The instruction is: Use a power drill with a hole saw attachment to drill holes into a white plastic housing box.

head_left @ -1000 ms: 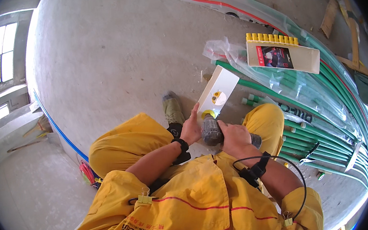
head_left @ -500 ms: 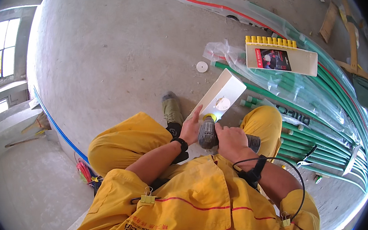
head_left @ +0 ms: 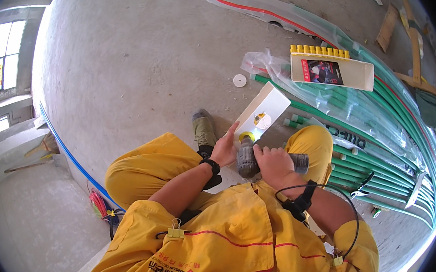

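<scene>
My left hand (head_left: 225, 146) is closed on the near end of a long white box-shaped piece (head_left: 270, 100), which slants away from me over my lap. In my right hand (head_left: 275, 168) is a grey, dusty power drill (head_left: 248, 161). Its yellow hole saw (head_left: 248, 137) meets the white face near the held end, where a bright spot of light falls. Just beyond the saw, a round cut (head_left: 262, 121) shows in that face, partly filled by a white disc with something yellow beside it. My left fingertips are partly hidden by the piece.
A loose white disc (head_left: 239, 80) lies on the concrete floor. On the wrapped green pipes (head_left: 382, 175) at right rests another white piece (head_left: 357, 75) with a row of yellow caps and a dark card. A blue pipe (head_left: 71, 156) and red cable (head_left: 98, 203) lie at left.
The drill has tilted slightly and its handle has swung outward to the right. My left forefinger has lowered along the white piece. Yellow now shows in the round cut beside the disc.
</scene>
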Demonstrator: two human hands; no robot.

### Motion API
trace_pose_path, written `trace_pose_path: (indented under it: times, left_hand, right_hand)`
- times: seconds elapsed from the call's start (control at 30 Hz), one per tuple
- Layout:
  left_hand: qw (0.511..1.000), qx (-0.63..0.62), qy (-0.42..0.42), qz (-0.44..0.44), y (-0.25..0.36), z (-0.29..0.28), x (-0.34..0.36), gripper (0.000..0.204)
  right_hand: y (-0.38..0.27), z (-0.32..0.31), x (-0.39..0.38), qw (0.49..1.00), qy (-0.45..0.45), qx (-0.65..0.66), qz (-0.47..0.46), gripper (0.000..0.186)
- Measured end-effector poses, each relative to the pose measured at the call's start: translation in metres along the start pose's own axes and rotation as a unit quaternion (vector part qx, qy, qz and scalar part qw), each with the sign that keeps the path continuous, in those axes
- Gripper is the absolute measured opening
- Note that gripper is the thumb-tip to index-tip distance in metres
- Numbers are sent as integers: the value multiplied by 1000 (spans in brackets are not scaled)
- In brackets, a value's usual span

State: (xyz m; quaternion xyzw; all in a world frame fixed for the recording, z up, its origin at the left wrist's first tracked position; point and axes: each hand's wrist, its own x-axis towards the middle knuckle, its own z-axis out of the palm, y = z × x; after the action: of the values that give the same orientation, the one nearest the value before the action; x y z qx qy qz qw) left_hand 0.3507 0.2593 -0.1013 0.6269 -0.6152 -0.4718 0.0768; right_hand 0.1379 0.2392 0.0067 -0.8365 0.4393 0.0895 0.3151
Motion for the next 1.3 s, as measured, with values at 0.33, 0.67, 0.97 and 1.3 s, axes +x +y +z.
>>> trace_pose_path:
  times: [0.33, 0.67, 0.97, 1.3]
  left_hand:
    - [997, -63, -6, -43, -4, 1, 3, 82]
    - [999, -16, -11, -43, 13, -6, 2, 82]
    - [998, -10, -10, -66, 10, -2, 4, 84]
    - [999, -35, -17, -23, -3, -2, 6, 84]
  right_hand:
    - [-13, -2, 12, 999, 3, -39, -16, 31]
    - [7, -28, 12, 993, -74, 85, 31, 38]
    - [-8, -4, 9, 999, -32, 4, 25, 36]
    - [-11, -25, 19, 999, -31, -10, 7, 27]
